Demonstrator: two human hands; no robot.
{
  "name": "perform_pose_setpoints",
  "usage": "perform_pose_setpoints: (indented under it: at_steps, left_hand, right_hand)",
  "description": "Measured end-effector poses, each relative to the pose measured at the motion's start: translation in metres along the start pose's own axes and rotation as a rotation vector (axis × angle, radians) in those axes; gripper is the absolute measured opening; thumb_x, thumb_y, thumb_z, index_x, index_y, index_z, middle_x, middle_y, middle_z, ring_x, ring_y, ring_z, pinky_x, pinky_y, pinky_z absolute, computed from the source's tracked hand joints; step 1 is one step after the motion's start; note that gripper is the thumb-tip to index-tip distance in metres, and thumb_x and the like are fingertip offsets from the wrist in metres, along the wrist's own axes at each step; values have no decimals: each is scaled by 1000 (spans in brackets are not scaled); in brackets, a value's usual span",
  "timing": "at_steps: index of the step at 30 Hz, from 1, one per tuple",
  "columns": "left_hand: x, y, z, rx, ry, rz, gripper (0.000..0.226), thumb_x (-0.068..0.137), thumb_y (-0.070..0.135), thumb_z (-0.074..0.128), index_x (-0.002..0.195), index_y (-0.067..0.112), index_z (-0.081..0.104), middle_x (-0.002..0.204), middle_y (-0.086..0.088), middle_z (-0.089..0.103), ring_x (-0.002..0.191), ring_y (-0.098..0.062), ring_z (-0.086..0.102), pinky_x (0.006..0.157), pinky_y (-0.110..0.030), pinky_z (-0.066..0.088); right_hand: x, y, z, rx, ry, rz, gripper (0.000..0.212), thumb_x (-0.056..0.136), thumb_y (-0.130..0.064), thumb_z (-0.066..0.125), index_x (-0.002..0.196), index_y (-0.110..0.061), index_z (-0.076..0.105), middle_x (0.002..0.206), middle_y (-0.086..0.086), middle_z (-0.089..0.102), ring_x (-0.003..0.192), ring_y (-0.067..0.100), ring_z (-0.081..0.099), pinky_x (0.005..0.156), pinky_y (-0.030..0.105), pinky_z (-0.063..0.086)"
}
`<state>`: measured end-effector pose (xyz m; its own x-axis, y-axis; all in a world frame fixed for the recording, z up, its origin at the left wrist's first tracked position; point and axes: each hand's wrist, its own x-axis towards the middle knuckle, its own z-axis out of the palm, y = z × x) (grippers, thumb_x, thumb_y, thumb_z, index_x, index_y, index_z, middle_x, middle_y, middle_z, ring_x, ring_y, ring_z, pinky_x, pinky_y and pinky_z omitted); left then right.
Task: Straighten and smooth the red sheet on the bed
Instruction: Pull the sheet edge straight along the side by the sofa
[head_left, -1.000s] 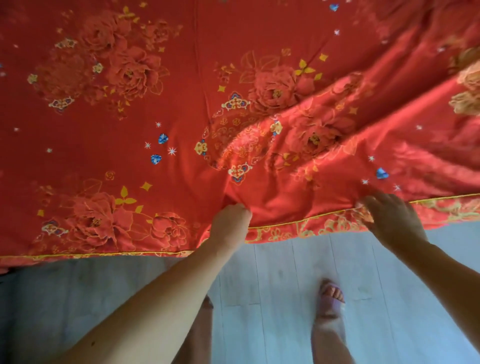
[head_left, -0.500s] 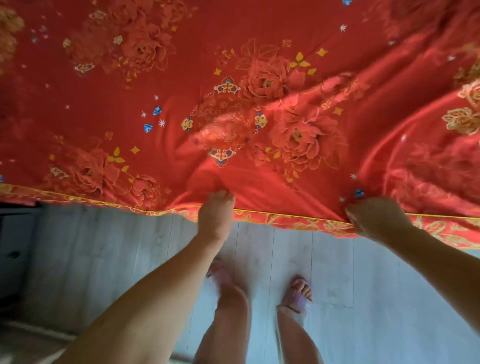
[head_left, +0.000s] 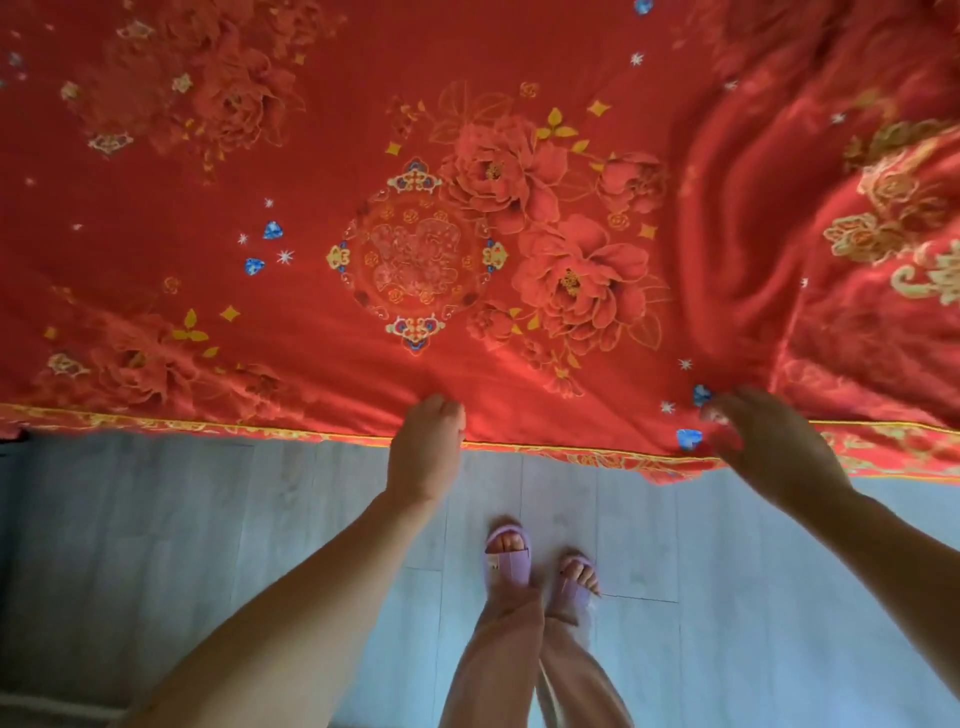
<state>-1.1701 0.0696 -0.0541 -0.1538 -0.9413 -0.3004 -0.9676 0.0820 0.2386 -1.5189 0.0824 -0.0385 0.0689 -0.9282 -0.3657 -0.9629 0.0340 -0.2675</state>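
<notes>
sheet: red sheet (head_left: 322, 249) with peony and medallion print covered the bed, filling the upper part of the view; its yellow-piped edge (head_left: 311, 434) ran across just above the floor.
sheet state: left and centre lay mostly flat; right side was bunched in deep folds (head_left: 737, 249).
left hand: left hand (head_left: 426, 452) sat at the sheet edge near centre, grip curled closed on the hem, fabric puckered around the knuckles.
right hand: right hand (head_left: 774, 447) was at the edge further right, blurred; fingers (head_left: 727, 410) lay on the cloth by the blue gem print, grip looked partly closed but couldn't tell if it held fabric.
floor: grey plank floor (head_left: 156, 545) below the edge.
feet: purple slippers (head_left: 509, 558) on the floor between the arms, pinkish trouser legs (head_left: 498, 670) below them.
</notes>
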Motion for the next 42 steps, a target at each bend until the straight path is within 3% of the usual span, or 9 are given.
perform_pose_setpoints:
  at_steps: [6,11,16,19,22,25,31,37,42]
  left_hand:
    - [30,89,12,-184,-57,219,11,76,2,61,77,13,60,79,-5,61,76,-27,60,64,-36,49]
    - [52,189,24,-285,-129,335,10,81,7,62,88,12,65,92,-6,65,88,-25,61,75,-34,47]
    - [69,309,50,-192,-183,441,18,78,4,63,95,7,67,97,-12,65,93,-30,60,80,-38,50]
    - [73,363,69,22,-154,377,21,62,1,72,81,9,67,81,-9,66,75,-29,65,61,-35,55]
    - [72,407,81,124,-183,225,14,75,-3,60,83,7,66,83,-12,68,78,-33,68,63,-39,54]
    - [67,448,91,141,-229,252,18,80,-3,51,88,5,64,90,-14,68,86,-35,66,70,-41,52]
    - [60,485,93,-58,-172,140,17,71,-1,52,67,14,59,77,-5,63,72,-23,61,62,-32,45]
    - [84,541,96,-267,-121,239,11,79,3,61,81,13,64,82,-4,65,76,-20,61,68,-35,50]
    - [111,609,106,-302,-189,368,12,81,12,69,93,9,68,96,-8,66,88,-23,62,77,-32,48]
  right_hand:
    - [-20,65,-19,-24,112,354,38,69,7,62,104,-7,59,104,19,57,99,41,54,75,45,47]
    - [-26,135,-27,-97,136,350,39,67,2,68,104,-10,64,102,19,63,91,44,58,74,47,52]
    - [-28,218,-35,-133,84,147,22,64,-19,80,80,-20,64,76,5,65,72,33,65,58,37,52]
    - [-23,245,-46,-125,49,51,15,65,-16,78,71,-16,64,66,8,68,61,34,66,54,38,53]
    - [-21,269,-57,-159,-75,-41,13,70,-23,69,81,-16,68,78,9,73,77,34,69,67,36,53]
    - [-35,312,-73,-195,-165,-38,22,74,-28,64,95,-22,67,93,4,73,92,28,68,76,32,51]
    - [-67,367,-91,325,-111,-121,23,79,-23,70,101,-19,66,88,-1,67,82,17,63,79,35,51]
    - [-75,432,-108,453,314,300,24,76,-12,70,98,-15,61,99,9,61,83,27,62,77,41,52]
    - [-54,469,-122,479,296,677,34,80,-18,65,112,-14,56,112,22,56,103,42,54,90,47,45]
